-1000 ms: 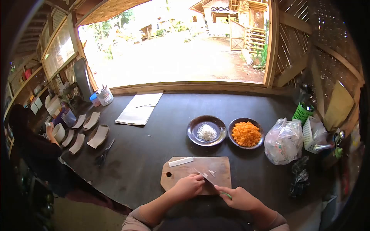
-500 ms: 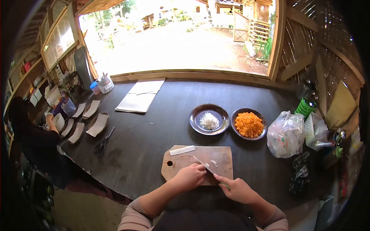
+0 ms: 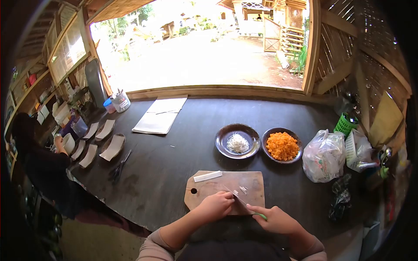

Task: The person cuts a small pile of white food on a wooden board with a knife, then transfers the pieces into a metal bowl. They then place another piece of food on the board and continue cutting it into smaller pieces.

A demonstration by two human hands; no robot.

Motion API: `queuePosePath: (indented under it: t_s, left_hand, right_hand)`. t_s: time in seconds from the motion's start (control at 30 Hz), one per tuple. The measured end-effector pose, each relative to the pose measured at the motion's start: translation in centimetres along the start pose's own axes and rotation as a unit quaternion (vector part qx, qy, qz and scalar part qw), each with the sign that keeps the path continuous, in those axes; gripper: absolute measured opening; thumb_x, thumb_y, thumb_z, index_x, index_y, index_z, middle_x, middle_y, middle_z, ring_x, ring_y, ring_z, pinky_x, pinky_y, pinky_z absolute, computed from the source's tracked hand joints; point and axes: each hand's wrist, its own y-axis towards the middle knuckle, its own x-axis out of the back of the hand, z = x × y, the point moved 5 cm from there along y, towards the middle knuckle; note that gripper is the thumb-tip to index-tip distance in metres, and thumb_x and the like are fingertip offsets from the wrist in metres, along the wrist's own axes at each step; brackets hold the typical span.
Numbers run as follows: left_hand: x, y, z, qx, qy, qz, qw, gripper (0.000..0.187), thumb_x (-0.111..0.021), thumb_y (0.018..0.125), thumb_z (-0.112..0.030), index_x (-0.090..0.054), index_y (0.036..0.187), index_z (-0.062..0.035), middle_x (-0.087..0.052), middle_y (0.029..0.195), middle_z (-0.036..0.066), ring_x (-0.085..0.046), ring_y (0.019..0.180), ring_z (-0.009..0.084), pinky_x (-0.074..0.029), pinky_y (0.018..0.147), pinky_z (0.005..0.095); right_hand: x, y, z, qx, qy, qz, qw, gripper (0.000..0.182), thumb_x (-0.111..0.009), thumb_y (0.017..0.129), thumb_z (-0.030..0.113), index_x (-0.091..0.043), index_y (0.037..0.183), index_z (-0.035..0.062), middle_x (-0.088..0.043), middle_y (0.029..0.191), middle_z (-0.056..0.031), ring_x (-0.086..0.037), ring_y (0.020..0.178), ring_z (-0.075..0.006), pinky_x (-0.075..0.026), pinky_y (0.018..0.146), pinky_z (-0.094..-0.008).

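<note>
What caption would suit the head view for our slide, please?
Right hand draws a knife beside the left hand on a wooden cutting board.

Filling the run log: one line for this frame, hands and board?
left hand: pressing on wooden cutting board | right hand: gripping green-handled knife | blade: over board, beside white shreds | white strip: board's far edge

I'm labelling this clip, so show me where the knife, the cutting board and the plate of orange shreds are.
knife (image 3: 238,198), head view, on the blade over the board.
cutting board (image 3: 226,182), head view, bare wood near its middle.
plate of orange shreds (image 3: 266,138), head view, on its dark left rim.
</note>
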Motion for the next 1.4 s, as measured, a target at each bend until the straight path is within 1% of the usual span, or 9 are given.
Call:
queuePosePath:
  t_s: [0.13,0.3,0.53,0.67,0.77,0.83,1.03,1.13,1.4]
  left_hand:
    - [0.3,-0.2,-0.5,-0.008,0.000,-0.011,1.000,0.028,-0.060,0.084,-0.013,-0.068,0.108,0.0000,-0.063,0.110,0.010,-0.060,0.104,0.0277,-0.051,0.091,0.0365]
    - [0.3,-0.3,-0.4,-0.025,0.006,-0.035,0.999,0.028,-0.059,0.084,-0.013,-0.068,0.107,-0.0001,-0.063,0.109,0.010,-0.060,0.104,0.0273,-0.051,0.091,0.0359]
    - [0.8,-0.2,-0.6,0.002,-0.015,-0.001,1.000,0.031,-0.061,0.083,-0.010,-0.067,0.112,-0.0004,-0.062,0.114,0.010,-0.059,0.108,0.0280,-0.050,0.093,0.0362]
    - [0.4,-0.1,-0.1,-0.008,-0.005,0.005,1.000,0.035,-0.061,0.079,-0.005,-0.067,0.114,-0.0010,-0.060,0.115,0.008,-0.058,0.111,0.0262,-0.052,0.092,0.0344]
    - [0.1,-0.2,0.0,-0.011,0.006,0.001,1.000,0.037,-0.060,0.078,-0.003,-0.067,0.115,-0.0012,-0.060,0.116,0.008,-0.058,0.112,0.0258,-0.051,0.093,0.0333]
    - [0.0,-0.2,0.0,-0.007,0.004,0.006,1.000,0.038,-0.060,0.078,-0.003,-0.066,0.115,-0.0014,-0.060,0.117,0.008,-0.057,0.112,0.0258,-0.051,0.093,0.0331]
    - [0.1,-0.3,0.0,-0.007,0.001,0.009,1.000,0.039,-0.059,0.078,-0.002,-0.066,0.116,-0.0013,-0.059,0.118,0.007,-0.057,0.113,0.0253,-0.051,0.093,0.0327]
    - [0.3,-0.3,0.0,-0.008,-0.005,0.003,1.000,0.040,-0.060,0.077,-0.002,-0.066,0.116,-0.0015,-0.060,0.119,0.007,-0.058,0.111,0.0258,-0.051,0.094,0.0335]
    - [0.3,-0.4,0.2,0.007,-0.026,0.013,1.000,0.042,-0.062,0.074,-0.002,-0.066,0.116,-0.0020,-0.060,0.121,0.008,-0.058,0.112,0.0269,-0.050,0.095,0.0347]
  right_hand:
    - [-0.6,0.4,-0.6,-0.035,-0.033,0.015,0.999,0.045,-0.061,0.091,0.017,-0.056,0.136,0.0238,-0.063,0.070,-0.0228,-0.062,0.059,-0.0411,-0.052,0.058,-0.0465]
    - [-0.3,0.0,-0.1,-0.025,-0.008,0.011,1.000,0.045,-0.062,0.091,0.017,-0.056,0.136,0.0242,-0.062,0.069,-0.0235,-0.062,0.057,-0.0415,-0.052,0.058,-0.0462]
    - [-0.6,0.4,-0.2,-0.011,-0.021,-0.003,1.000,0.044,-0.062,0.092,0.018,-0.056,0.135,0.0240,-0.061,0.067,-0.0237,-0.061,0.056,-0.0410,-0.052,0.056,-0.0459]
    - [-0.3,0.1,-0.6,-0.039,0.000,0.032,0.999,0.044,-0.062,0.092,0.018,-0.056,0.135,0.0242,-0.061,0.067,-0.0236,-0.061,0.056,-0.0413,-0.052,0.056,-0.0464]
    - [-1.1,0.7,-1.1,-0.036,-0.001,0.021,0.999,0.045,-0.062,0.091,0.017,-0.056,0.136,0.0245,-0.062,0.068,-0.0236,-0.062,0.057,-0.0415,-0.052,0.056,-0.0464]
    - [-1.7,0.7,-1.1,0.020,-0.014,-0.027,0.999,0.045,-0.063,0.091,0.016,-0.056,0.135,0.0242,-0.062,0.067,-0.0234,-0.063,0.058,-0.0408,-0.052,0.056,-0.0458]
    - [-0.5,0.6,-0.3,-0.037,0.011,0.027,0.999,0.048,-0.062,0.090,0.014,-0.055,0.136,0.0221,-0.066,0.076,-0.0222,-0.064,0.062,-0.0405,-0.054,0.059,-0.0461]
    - [-1.3,1.1,-1.0,0.003,-0.018,0.003,1.000,0.048,-0.062,0.090,0.013,-0.054,0.137,0.0221,-0.067,0.080,-0.0211,-0.064,0.062,-0.0402,-0.054,0.060,-0.0454]
    - [-0.5,0.9,-0.6,-0.053,0.012,0.052,0.997,0.048,-0.062,0.090,0.012,-0.054,0.137,0.0219,-0.066,0.078,-0.0213,-0.065,0.064,-0.0401,-0.054,0.061,-0.0451]
